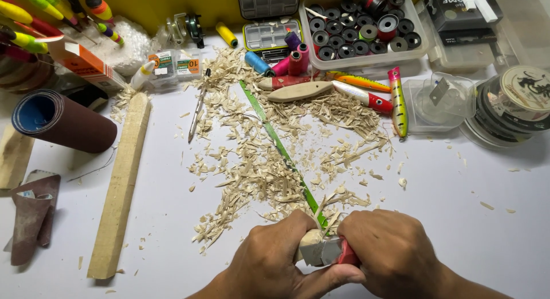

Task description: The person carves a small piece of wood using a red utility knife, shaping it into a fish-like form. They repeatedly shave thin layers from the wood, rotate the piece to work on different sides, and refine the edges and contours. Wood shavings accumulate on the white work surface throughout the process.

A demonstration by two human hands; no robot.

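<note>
The white counter [492,242] carries everything, and the shavings [269,161] heaped at its middle serve as the landmark; left of the heap lies a long wood stick [121,184], and further left a sandpaper roll [60,121] with a blue core; behind the heap to the right stands a clear tray of spools [361,30], and right of that a stack of line reels [510,104]; just behind the heap rest a bare carved blank [298,91] and painted lures [395,98]; a green strip [281,150] runs slantwise through the heap toward the near edge.

At the near edge of the heap both hands are closed; the left hand [269,259] is wrapped round a small pale wood piece [311,240]; the right hand [389,253] grips a red-handled knife [335,252] whose blade lies against that piece, with a curl of wood lifting above it.

The left thumb seems to sit close to the blade, so a slip on hard grain could probably carry the edge into it; a deep bite might split the small piece; loose shavings under the wrists may let a hand slide.
</note>
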